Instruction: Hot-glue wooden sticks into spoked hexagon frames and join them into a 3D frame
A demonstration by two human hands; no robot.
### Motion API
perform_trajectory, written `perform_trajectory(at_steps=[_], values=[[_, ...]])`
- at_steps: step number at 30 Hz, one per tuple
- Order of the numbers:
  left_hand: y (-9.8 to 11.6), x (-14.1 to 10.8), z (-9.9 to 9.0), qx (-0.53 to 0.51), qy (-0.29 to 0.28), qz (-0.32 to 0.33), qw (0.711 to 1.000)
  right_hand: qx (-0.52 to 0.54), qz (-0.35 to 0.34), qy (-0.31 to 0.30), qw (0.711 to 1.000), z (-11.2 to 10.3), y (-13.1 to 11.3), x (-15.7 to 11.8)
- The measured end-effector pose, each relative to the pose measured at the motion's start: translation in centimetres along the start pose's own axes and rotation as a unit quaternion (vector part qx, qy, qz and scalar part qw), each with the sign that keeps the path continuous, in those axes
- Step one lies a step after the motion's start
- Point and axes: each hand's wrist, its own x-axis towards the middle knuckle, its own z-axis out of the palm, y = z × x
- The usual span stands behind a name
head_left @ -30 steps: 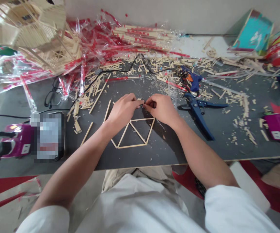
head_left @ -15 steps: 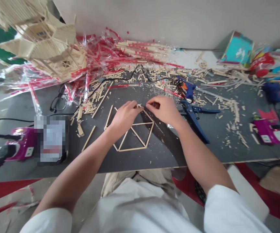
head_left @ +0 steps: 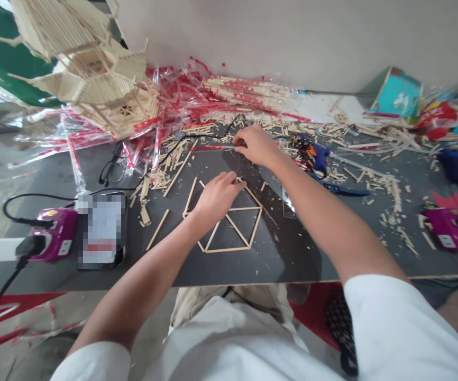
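My left hand (head_left: 217, 198) rests on the top of a flat frame of thin wooden sticks (head_left: 237, 230), with its fingertips at the frame's apex. The frame lies on a dark grey tabletop (head_left: 288, 259) and forms triangles. My right hand (head_left: 255, 145) is away from the frame, further up the table. Its fingertips are at the end of a red-marked stick (head_left: 213, 148) and among scattered cut stick pieces (head_left: 161, 174). I cannot see a stick held in that hand.
A blue and orange glue gun (head_left: 314, 153) and blue-handled cutters (head_left: 346, 191) lie right of my right arm. A stick model building (head_left: 106, 90) and red-printed plastic wrappers (head_left: 197, 90) fill the back. Glasses (head_left: 113, 172) and a pink power strip (head_left: 52, 235) lie left.
My right hand has left the frame's apex and moved forward to the red-marked stick. My left hand remains at the frame, and the view has shifted slightly.
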Motion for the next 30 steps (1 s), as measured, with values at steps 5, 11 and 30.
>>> perform_trajectory(at_steps=[5,11,30], values=[[0.0,0.0,-0.3,-0.004,-0.005,0.004,1.000,0.116,0.030,0.049,0.992,-2.4,0.3,0.8],[0.4,0.1,-0.7,0.009,-0.030,0.002,1.000,0.179,0.088,0.156,0.967,-4.0,2.9,2.7],[0.2,-0.1,-0.7,0.027,0.000,0.026,0.999,0.261,0.089,0.018,0.961,-3.1,1.7,-4.7]])
